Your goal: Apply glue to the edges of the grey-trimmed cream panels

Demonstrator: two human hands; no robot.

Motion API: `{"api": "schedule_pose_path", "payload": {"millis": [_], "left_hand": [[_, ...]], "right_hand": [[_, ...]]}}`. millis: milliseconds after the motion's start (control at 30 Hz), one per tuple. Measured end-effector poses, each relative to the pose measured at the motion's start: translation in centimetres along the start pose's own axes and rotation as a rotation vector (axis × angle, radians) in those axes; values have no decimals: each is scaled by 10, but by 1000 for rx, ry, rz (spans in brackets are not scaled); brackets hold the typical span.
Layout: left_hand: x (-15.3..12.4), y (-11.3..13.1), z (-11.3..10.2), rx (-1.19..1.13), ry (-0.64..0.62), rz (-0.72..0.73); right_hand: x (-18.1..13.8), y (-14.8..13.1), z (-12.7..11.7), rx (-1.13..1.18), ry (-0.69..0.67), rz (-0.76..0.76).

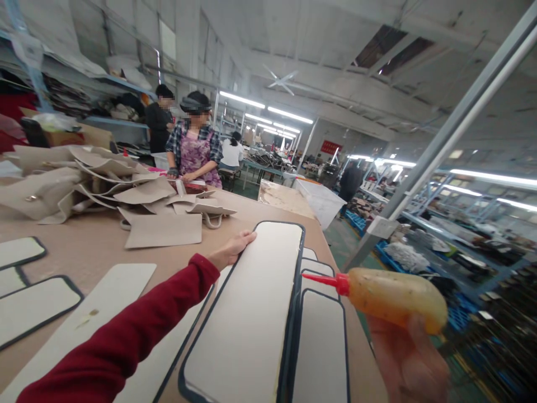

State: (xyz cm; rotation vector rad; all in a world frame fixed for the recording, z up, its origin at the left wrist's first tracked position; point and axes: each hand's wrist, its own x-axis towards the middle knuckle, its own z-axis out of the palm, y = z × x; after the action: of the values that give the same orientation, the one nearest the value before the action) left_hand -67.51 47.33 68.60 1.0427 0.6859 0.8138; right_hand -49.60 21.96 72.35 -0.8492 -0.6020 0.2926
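a: what do the hands have?
b: the left hand (231, 249) pinches the far left corner of a long pale panel (245, 313). the right hand (409, 358) is wrapped round a squeezy bottle (396, 296) with yellow stuff in it
a: where is the panel?
b: in the middle, over the table (84, 246), pointing away from the person. i can't tell if it is lifted a bit
a: how much is done?
b: some, i think. a thin yellowish line runs down the right edge, by the dark rim, and it may be glue. i see no line like that on the left edge, so that side may be left
a: and how are the arms?
b: the left arm, in a red sleeve (126, 336), reaches up and across from the bottom left. the right hand comes up from the bottom right and tips the bottle on its side. its red spout (323, 280) points left at the panel's right edge, very near, but i can't tell if it touches
a: what is around?
b: more dark-rimmed panels (321, 347) lie on the right, and some on the left. a pale board (126, 285) there shows no rim. farther off are a pile of tan pieces (163, 230) and a person in a checked shirt (197, 148)
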Motion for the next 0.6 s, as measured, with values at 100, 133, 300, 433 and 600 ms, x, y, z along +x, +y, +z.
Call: {"api": "schedule_pose_path", "payload": {"millis": [100,133,300,433,600], "left_hand": [[-2,0,2,15,-26,-6],[-2,-1,2,19,-32,-9],[0,-6,2,35,-70,-23],[0,-10,2,41,-109,-29],[3,-11,1,49,-133,-39]], "right_hand": [[11,1,1,26,-25,-15],[16,2,2,38,-23,-17],[38,1,11,89,-58,-80],[52,4,18,97,-65,-69],[59,13,18,74,-65,-66]]}}
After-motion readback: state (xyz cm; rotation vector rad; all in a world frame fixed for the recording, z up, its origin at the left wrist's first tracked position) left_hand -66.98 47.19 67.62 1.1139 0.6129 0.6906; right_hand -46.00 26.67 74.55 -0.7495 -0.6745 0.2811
